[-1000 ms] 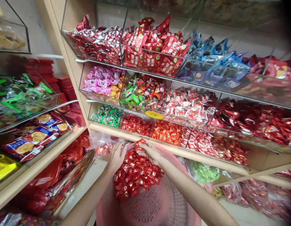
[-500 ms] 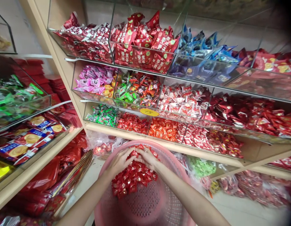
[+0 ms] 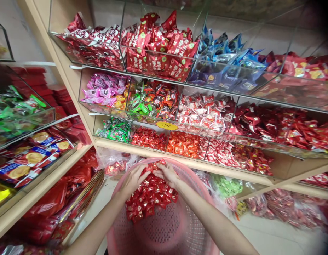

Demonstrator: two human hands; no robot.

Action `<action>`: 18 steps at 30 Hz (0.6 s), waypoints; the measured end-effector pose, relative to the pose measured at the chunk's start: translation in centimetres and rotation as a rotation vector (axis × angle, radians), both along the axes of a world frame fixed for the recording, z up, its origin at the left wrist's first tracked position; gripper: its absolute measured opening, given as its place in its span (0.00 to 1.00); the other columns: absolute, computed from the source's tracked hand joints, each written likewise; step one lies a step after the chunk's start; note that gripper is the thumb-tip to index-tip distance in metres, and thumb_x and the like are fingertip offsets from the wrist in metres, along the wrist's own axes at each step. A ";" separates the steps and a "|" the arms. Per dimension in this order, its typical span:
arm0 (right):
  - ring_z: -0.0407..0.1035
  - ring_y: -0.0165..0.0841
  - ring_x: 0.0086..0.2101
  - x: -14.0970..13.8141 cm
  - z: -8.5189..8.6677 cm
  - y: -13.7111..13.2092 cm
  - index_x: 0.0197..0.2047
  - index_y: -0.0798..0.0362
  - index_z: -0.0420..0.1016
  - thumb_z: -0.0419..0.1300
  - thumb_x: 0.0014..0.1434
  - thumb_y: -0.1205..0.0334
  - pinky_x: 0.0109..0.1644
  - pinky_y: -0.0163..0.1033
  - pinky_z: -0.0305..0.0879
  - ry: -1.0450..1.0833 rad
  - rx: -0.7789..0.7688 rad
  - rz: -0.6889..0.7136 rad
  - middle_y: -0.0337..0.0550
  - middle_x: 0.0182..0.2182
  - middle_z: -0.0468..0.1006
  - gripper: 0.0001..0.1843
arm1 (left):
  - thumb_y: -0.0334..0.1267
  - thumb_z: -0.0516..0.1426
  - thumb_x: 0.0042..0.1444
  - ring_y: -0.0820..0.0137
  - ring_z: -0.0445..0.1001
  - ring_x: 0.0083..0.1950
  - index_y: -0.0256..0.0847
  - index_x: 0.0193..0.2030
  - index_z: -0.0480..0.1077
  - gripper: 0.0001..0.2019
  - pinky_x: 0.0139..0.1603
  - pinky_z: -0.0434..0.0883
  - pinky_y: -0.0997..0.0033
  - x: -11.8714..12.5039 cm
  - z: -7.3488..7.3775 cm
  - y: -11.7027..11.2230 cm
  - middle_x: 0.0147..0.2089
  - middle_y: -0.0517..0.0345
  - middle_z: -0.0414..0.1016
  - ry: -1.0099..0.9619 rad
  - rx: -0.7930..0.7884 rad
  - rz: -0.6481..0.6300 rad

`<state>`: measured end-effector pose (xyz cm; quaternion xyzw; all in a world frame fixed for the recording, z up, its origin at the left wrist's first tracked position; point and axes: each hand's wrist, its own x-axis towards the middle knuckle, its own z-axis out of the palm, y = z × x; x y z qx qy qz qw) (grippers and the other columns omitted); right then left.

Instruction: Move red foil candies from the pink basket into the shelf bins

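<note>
A pink perforated plastic basket [image 3: 179, 230] sits low in the middle of the head view. In it lies a clear bag full of small red wrapped candies [image 3: 149, 198]. My left hand [image 3: 133, 179] and my right hand [image 3: 169, 174] both grip the top of that bag, fingers pinched together at its neck near the basket's far rim. Straight ahead, clear bins hold wrapped sweets; a bin of similar red candies [image 3: 149, 138] is just above the hands.
A yellow oval price tag [image 3: 167, 125] marked 15 sticks on the bin front. A wooden shelf edge [image 3: 179, 161] runs above the basket. More clear bins with biscuits [image 3: 33, 159] stand on the left. Plastic bags of sweets [image 3: 227, 186] fill the space under the shelf.
The bag of red candies has come down from in front of the shelf edge into the basket. Both hands stayed on its top, and the view has shifted a little right.
</note>
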<state>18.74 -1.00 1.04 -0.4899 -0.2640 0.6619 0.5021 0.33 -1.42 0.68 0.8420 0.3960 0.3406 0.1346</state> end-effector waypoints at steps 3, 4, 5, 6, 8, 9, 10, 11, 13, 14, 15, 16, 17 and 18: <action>0.73 0.29 0.25 1.2 0.7 0.5 0.34 0.51 0.58 0.66 0.45 0.60 0.29 0.32 0.71 -0.041 0.068 -0.075 0.35 0.27 0.72 0.19 | 0.43 0.49 0.58 0.66 0.66 0.49 0.43 0.46 0.67 0.13 0.51 0.64 0.63 -0.4 0.2 0.5 0.47 0.53 0.69 -0.021 0.076 0.201; 0.73 0.29 0.25 1.6 1.0 0.6 0.34 0.51 0.58 0.66 0.45 0.60 0.29 0.32 0.71 -0.052 0.082 -0.100 0.35 0.27 0.72 0.19 | 0.44 0.49 0.58 0.65 0.66 0.48 0.43 0.44 0.68 0.13 0.51 0.63 0.61 -0.5 0.2 0.7 0.46 0.53 0.68 -0.007 0.101 0.288; 0.73 0.29 0.25 2.0 1.2 0.7 0.35 0.50 0.58 0.65 0.45 0.59 0.29 0.31 0.71 -0.057 0.091 -0.115 0.34 0.27 0.72 0.19 | 0.45 0.50 0.57 0.64 0.65 0.48 0.43 0.43 0.68 0.13 0.50 0.62 0.60 -0.6 0.0 0.8 0.46 0.52 0.68 0.014 0.118 0.366; 0.73 0.28 0.24 2.4 1.4 0.7 0.35 0.50 0.58 0.65 0.45 0.59 0.28 0.30 0.70 -0.058 0.096 -0.125 0.35 0.26 0.72 0.19 | 0.46 0.50 0.56 0.63 0.64 0.48 0.44 0.42 0.69 0.13 0.50 0.62 0.59 -0.8 -0.1 1.0 0.46 0.51 0.67 0.041 0.127 0.427; 0.73 0.27 0.24 2.9 1.7 0.7 0.35 0.50 0.59 0.65 0.45 0.59 0.27 0.29 0.70 -0.056 0.097 -0.136 0.35 0.26 0.73 0.19 | 0.48 0.50 0.56 0.60 0.62 0.49 0.43 0.40 0.70 0.14 0.50 0.61 0.57 -0.9 -0.6 1.1 0.48 0.50 0.66 0.098 0.130 0.483; 0.72 0.27 0.23 3.0 1.8 0.7 0.35 0.50 0.59 0.66 0.45 0.58 0.27 0.29 0.69 -0.056 0.093 -0.141 0.34 0.25 0.73 0.20 | 0.48 0.50 0.56 0.59 0.61 0.50 0.43 0.38 0.71 0.14 0.50 0.60 0.57 -0.9 -0.8 1.2 0.49 0.49 0.65 0.126 0.130 0.488; 0.72 0.27 0.23 3.1 1.8 0.7 0.35 0.50 0.59 0.66 0.45 0.59 0.27 0.29 0.69 -0.056 0.090 -0.143 0.34 0.25 0.73 0.20 | 0.49 0.50 0.56 0.59 0.61 0.51 0.43 0.37 0.71 0.15 0.50 0.60 0.56 -0.9 -0.9 1.2 0.49 0.49 0.65 0.154 0.130 0.489; 0.72 0.27 0.23 3.1 1.8 0.7 0.35 0.50 0.59 0.66 0.45 0.59 0.27 0.28 0.69 -0.057 0.089 -0.142 0.34 0.25 0.73 0.20 | 0.49 0.49 0.56 0.58 0.60 0.51 0.42 0.37 0.71 0.15 0.50 0.59 0.56 -0.9 -1.1 1.2 0.50 0.48 0.65 0.183 0.131 0.488; 0.72 0.27 0.23 3.1 1.7 0.6 0.35 0.51 0.59 0.66 0.45 0.59 0.27 0.29 0.69 -0.062 0.088 -0.131 0.34 0.24 0.72 0.19 | 0.49 0.49 0.56 0.58 0.60 0.51 0.41 0.36 0.71 0.16 0.51 0.59 0.55 -0.8 -1.2 1.2 0.50 0.47 0.65 0.233 0.135 0.490; 0.72 0.27 0.23 3.0 1.7 0.6 0.35 0.51 0.60 0.66 0.45 0.59 0.27 0.29 0.69 -0.064 0.089 -0.125 0.33 0.24 0.72 0.19 | 0.49 0.49 0.56 0.58 0.60 0.51 0.41 0.36 0.71 0.16 0.51 0.59 0.54 -0.8 -1.3 1.2 0.50 0.47 0.65 0.254 0.138 0.493; 0.72 0.27 0.23 3.0 1.6 0.5 0.35 0.51 0.60 0.66 0.45 0.59 0.27 0.29 0.69 -0.065 0.091 -0.119 0.33 0.24 0.71 0.19 | 0.49 0.48 0.56 0.58 0.60 0.51 0.40 0.36 0.71 0.17 0.51 0.59 0.54 -0.7 -1.3 1.1 0.49 0.46 0.65 0.271 0.139 0.496; 0.72 0.27 0.23 2.9 1.6 0.5 0.36 0.51 0.60 0.65 0.45 0.59 0.27 0.29 0.69 -0.065 0.093 -0.115 0.33 0.24 0.71 0.19 | 0.49 0.48 0.56 0.57 0.60 0.50 0.40 0.36 0.71 0.17 0.51 0.59 0.54 -0.7 -1.3 1.1 0.49 0.46 0.65 0.285 0.138 0.499; 0.72 0.27 0.23 2.8 1.5 0.5 0.36 0.51 0.60 0.65 0.45 0.59 0.27 0.29 0.69 -0.065 0.093 -0.111 0.33 0.24 0.71 0.19 | 0.48 0.48 0.56 0.57 0.60 0.50 0.39 0.36 0.71 0.17 0.50 0.58 0.53 -0.6 -1.3 1.1 0.49 0.46 0.65 0.295 0.136 0.497; 0.72 0.27 0.23 2.8 1.5 0.4 0.36 0.51 0.60 0.66 0.45 0.59 0.26 0.29 0.69 -0.066 0.093 -0.107 0.33 0.24 0.71 0.18 | 0.48 0.48 0.56 0.56 0.60 0.51 0.39 0.37 0.71 0.16 0.50 0.58 0.53 -0.6 -1.3 1.0 0.49 0.45 0.66 0.302 0.133 0.492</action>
